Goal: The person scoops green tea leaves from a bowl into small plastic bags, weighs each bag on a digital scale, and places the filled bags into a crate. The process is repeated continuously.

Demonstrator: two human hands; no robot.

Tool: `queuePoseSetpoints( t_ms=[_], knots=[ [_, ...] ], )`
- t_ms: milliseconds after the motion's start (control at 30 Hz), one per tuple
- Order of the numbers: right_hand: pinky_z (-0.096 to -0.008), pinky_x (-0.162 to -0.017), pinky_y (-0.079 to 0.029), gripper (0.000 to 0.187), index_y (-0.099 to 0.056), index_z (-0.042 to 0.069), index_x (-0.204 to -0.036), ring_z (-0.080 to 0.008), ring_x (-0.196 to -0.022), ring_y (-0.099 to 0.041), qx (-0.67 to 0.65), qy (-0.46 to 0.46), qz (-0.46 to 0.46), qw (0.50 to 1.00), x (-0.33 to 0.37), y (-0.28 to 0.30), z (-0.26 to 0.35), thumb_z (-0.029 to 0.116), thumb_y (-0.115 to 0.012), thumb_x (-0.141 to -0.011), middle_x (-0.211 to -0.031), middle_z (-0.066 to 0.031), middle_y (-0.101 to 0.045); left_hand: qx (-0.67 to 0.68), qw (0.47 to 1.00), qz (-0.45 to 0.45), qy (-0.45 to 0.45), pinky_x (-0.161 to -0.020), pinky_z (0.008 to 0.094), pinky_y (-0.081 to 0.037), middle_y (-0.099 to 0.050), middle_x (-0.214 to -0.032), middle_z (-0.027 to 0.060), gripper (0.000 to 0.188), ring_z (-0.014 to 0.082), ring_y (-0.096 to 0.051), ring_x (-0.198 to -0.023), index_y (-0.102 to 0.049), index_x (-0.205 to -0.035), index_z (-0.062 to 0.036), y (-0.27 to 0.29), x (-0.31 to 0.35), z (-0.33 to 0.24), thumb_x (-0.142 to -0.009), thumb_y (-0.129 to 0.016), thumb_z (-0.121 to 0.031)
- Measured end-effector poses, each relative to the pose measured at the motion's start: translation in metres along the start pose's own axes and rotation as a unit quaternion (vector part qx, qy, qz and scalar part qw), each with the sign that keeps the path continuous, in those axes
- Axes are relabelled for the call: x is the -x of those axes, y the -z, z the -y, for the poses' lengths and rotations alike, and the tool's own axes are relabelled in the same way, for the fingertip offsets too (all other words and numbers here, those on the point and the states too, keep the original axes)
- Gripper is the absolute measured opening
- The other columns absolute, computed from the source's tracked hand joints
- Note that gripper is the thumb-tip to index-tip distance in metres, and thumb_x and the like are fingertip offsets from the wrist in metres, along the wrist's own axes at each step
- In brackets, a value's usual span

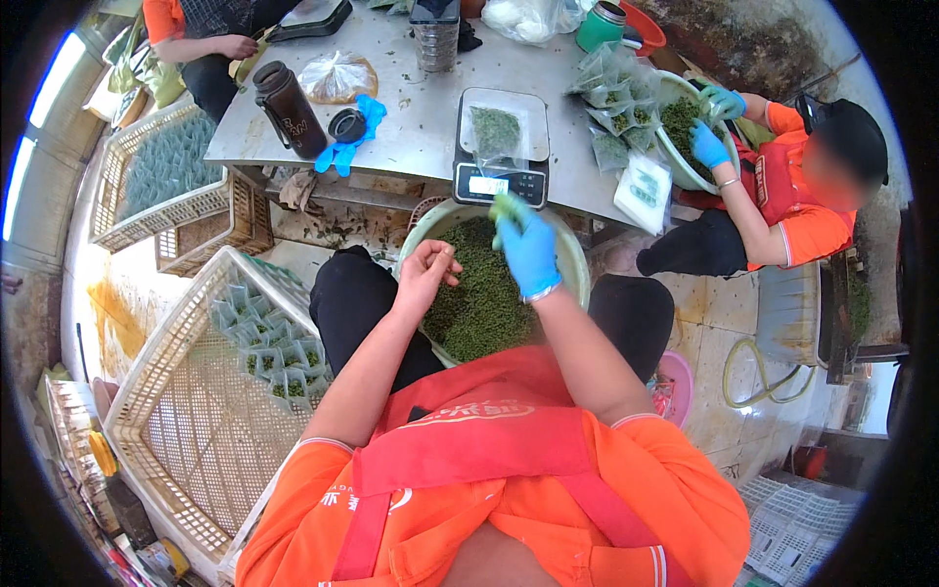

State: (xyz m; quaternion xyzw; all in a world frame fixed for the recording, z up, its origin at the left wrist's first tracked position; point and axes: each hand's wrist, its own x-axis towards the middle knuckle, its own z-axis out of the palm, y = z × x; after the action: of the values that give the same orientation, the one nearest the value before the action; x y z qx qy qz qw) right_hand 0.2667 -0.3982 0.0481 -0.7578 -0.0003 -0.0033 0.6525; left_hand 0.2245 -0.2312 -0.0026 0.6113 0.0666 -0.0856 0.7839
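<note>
A wide pale-green basin sits between my knees, filled with small round green berries that look like green peppercorns. Over its left part is my bare left hand, thumb and fingers pinched together; anything between them is too small to make out. My right hand, in a blue glove with green fingertips, is raised over the basin's far side, just below the scale. Its fingers are bent together, and what they hold is hidden. On the digital scale lies a clear bag of green berries.
A metal table carries a dark bottle, blue gloves and filled bags. At left, a plastic crate holds several bags. A co-worker handles berries in another basin; another person sits far left.
</note>
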Motion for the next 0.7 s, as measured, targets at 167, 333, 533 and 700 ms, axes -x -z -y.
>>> queuePoseSetpoints(
  t_ms=[167, 333, 533, 700],
  knots=[
    [-0.0440, -0.065, -0.048, 0.025, -0.058, 0.009, -0.098, -0.0328, -0.076, -0.061, 0.487, 0.033, 0.189, 0.852, 0.048, 0.003, -0.074, 0.023, -0.059, -0.077, -0.080, -0.0149, -0.062, -0.019, 0.999, -0.025, 0.024, -0.055, 0.0217, -0.047, -0.061, -0.074, 0.0061, 0.020, 0.0098, -0.056, -0.058, -0.053, -0.096, -0.0006, -0.002, 0.000, -0.006, -0.089, -0.052, -0.019],
    [-0.0447, -0.063, -0.047, 0.020, -0.056, 0.006, -0.085, -0.0332, -0.075, -0.060, 0.447, 0.010, 0.238, 0.862, 0.065, 0.003, -0.117, 0.022, -0.061, -0.074, -0.078, -0.0176, -0.061, -0.074, 0.994, 0.071, 0.045, -0.055, 0.0219, -0.047, -0.061, -0.086, 0.0075, 0.018, 0.0093, -0.055, -0.060, -0.052, -0.102, -0.0006, 0.003, 0.003, 0.015, -0.086, -0.053, -0.009],
    [-0.0311, -0.051, -0.047, 0.013, -0.058, 0.005, -0.086, -0.0178, -0.058, -0.059, 0.109, -0.124, 0.201, 0.966, 0.045, 0.010, -0.049, 0.011, -0.061, -0.075, -0.070, -0.0108, -0.059, -0.210, 0.957, 0.197, 0.047, -0.059, 0.0244, -0.050, -0.057, -0.105, 0.0098, 0.034, 0.0105, -0.057, -0.069, -0.049, -0.113, 0.0033, -0.007, 0.012, 0.024, -0.081, -0.056, -0.003],
    [-0.0249, -0.052, -0.049, 0.013, -0.056, 0.001, -0.090, -0.0136, -0.059, -0.060, -0.160, -0.160, 0.149, 0.963, 0.042, 0.016, -0.035, 0.001, -0.059, -0.078, -0.075, -0.0070, -0.061, -0.095, 0.975, 0.176, 0.097, -0.053, 0.0205, -0.048, -0.063, -0.082, 0.0072, 0.021, 0.0090, -0.057, -0.063, -0.055, -0.102, 0.0027, -0.013, 0.011, 0.009, -0.086, -0.056, -0.012]
  ],
)
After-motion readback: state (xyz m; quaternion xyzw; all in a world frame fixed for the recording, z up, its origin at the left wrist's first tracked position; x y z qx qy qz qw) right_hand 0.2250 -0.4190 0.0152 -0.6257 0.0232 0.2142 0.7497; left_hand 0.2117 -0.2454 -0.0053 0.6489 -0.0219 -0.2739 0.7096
